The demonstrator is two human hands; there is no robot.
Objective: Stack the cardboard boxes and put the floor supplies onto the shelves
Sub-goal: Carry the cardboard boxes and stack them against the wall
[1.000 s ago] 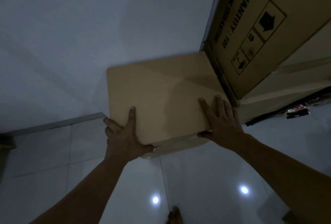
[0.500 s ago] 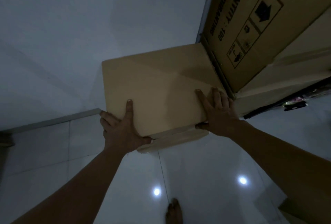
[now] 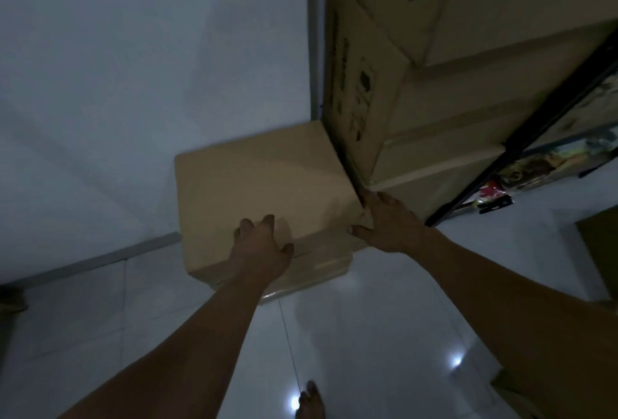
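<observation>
A plain cardboard box [image 3: 254, 181] stands on the white tiled floor in the corner, against the wall and tight beside a tall stack of printed cardboard boxes [image 3: 401, 67]. My left hand [image 3: 262, 249] lies on the box's top near its front edge, fingers spread and relaxed. My right hand [image 3: 389, 223] is at the box's front right corner, fingers extended against the gap beside the stack and thumb along the front edge. The room is dim.
A black metal shelf frame [image 3: 521, 137] with colourful packets [image 3: 495, 191] stands right of the stack. Another cardboard box [image 3: 598, 248] pokes in at the right edge. A bare foot [image 3: 309, 402] is on the glossy floor [image 3: 351, 335] below.
The box has gone from being carried in both hands to resting on the floor. My left hand moved from the box's left side to its top; the right hand slid to the corner.
</observation>
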